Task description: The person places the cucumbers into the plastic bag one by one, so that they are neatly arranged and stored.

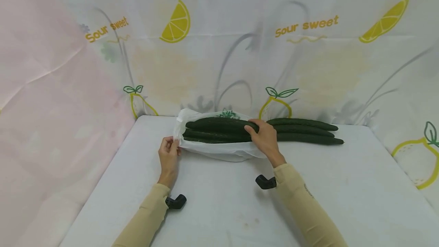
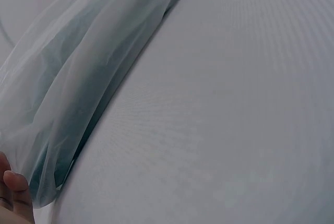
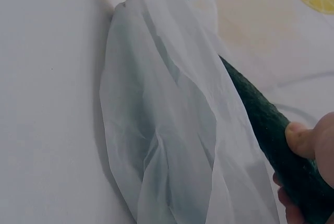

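A thin white plastic bag (image 1: 219, 152) lies at the back of the table, its upper side gaping. Inside it, dark green cucumbers (image 1: 214, 137) lie lengthwise. My left hand (image 1: 168, 155) pinches the bag's left end between thumb and fingers; the left wrist view shows those fingertips (image 2: 17, 181) at the film. With my right hand (image 1: 265, 137) I grip the right part of the top cucumber (image 1: 219, 124), thumb on its near side. In the right wrist view, that cucumber (image 3: 261, 114) slants out past the bag's edge, fingers curled beneath it.
Three more cucumbers (image 1: 305, 129) lie side by side to the right of the bag, their left ends hidden by my right hand. A white cloth covers the table (image 1: 219, 209). Behind it hangs a lemon-printed curtain (image 1: 212, 64). Black wrist mounts (image 1: 176, 202) stick out from both sleeves.
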Demonstrator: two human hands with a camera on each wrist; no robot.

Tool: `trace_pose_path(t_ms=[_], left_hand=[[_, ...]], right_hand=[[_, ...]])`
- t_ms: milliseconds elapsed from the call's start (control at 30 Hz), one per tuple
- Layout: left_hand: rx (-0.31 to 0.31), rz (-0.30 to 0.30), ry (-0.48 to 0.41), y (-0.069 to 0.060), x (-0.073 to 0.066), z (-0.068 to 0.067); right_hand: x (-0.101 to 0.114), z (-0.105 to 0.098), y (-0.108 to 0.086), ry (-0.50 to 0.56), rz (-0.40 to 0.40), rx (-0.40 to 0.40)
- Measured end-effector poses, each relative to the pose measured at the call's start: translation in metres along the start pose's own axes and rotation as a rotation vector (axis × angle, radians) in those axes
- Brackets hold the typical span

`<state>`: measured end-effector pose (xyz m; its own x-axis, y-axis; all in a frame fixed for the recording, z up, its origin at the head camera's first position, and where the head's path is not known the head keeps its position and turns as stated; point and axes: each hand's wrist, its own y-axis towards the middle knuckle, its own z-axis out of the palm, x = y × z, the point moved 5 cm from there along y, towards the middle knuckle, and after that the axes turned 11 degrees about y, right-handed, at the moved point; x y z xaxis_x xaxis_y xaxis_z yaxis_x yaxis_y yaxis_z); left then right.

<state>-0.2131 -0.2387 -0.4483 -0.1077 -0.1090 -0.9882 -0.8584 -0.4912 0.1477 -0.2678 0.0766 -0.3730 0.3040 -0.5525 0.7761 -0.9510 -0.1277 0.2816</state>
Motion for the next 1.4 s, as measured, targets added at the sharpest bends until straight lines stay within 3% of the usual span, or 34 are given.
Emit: trace_pose_path(t_ms=[467,700,1400], left_hand=[[0.008,0.001,0.015,0.0,-0.002,-0.001],[0.019,0.008,0.019,-0.012,-0.025,-0.002],[0.026,0.013,0.044,-0.012,-0.025,-0.001]], right_hand=[[0.009,0.015,0.008,0.01,0.012,0.031],[0.012,0.019,0.009,0.022,-0.009,0.031],[0.001,0.026,0.023,0.054,-0.044,0.144]])
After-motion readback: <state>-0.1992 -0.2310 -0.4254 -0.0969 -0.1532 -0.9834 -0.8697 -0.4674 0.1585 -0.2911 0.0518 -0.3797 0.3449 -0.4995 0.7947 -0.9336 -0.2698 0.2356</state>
